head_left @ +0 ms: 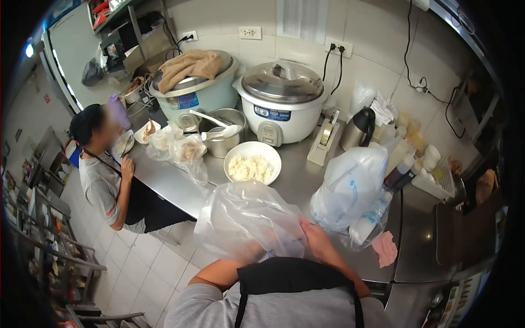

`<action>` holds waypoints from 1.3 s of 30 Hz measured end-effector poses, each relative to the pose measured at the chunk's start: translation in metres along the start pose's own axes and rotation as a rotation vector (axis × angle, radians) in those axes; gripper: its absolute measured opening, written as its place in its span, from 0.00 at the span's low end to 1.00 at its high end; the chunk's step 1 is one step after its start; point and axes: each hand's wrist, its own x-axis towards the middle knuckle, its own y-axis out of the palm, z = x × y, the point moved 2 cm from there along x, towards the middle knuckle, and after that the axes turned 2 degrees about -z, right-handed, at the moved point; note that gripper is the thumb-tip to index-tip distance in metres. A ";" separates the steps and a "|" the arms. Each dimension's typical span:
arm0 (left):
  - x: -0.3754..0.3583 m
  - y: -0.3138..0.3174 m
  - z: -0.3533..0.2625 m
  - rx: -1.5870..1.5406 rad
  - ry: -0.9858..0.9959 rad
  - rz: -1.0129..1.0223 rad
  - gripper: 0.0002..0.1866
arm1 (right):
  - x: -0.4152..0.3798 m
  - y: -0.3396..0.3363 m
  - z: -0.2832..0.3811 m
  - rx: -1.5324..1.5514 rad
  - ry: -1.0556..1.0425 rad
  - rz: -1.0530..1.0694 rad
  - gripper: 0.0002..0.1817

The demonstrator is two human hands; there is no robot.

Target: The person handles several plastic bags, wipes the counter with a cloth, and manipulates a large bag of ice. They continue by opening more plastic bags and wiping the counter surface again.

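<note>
A large clear plastic bag (246, 213) is spread out in front of my body, over the near edge of the steel counter. My right hand (316, 236) pinches the bag's right edge between thumb and fingers. My left hand (257, 247) is behind or inside the bag, showing only as a blurred shape through the plastic, so its fingers are hidden. Just beyond the bag stands a white bowl (276, 158) of cooked white rice (250, 168). To the right, a white plastic bag with blue print (350, 186) stands full beside my right hand.
Two big rice cookers (281, 117) (210, 101) stand along the wall, with a steel pot (219, 145) before them. A tape dispenser (325, 143), steel jug (358, 128), sauce bottles (402, 167) and pink cloth (385, 250) sit rightward. A person (101, 169) stands at left, holding a dish.
</note>
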 end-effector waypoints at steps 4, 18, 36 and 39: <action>0.021 -0.010 0.043 0.700 0.287 0.079 0.15 | -0.009 0.000 0.012 -0.190 -0.035 0.005 0.16; 0.000 -0.013 -0.044 0.236 0.105 0.009 0.17 | -0.016 -0.016 0.037 0.805 -0.223 -0.342 0.16; 0.096 0.030 -0.126 0.417 -0.286 0.796 0.12 | -0.064 -0.061 0.155 0.578 -0.778 0.598 0.22; 0.140 0.049 -0.106 -0.124 0.004 0.547 0.10 | -0.073 -0.056 0.202 0.539 -0.806 0.624 0.33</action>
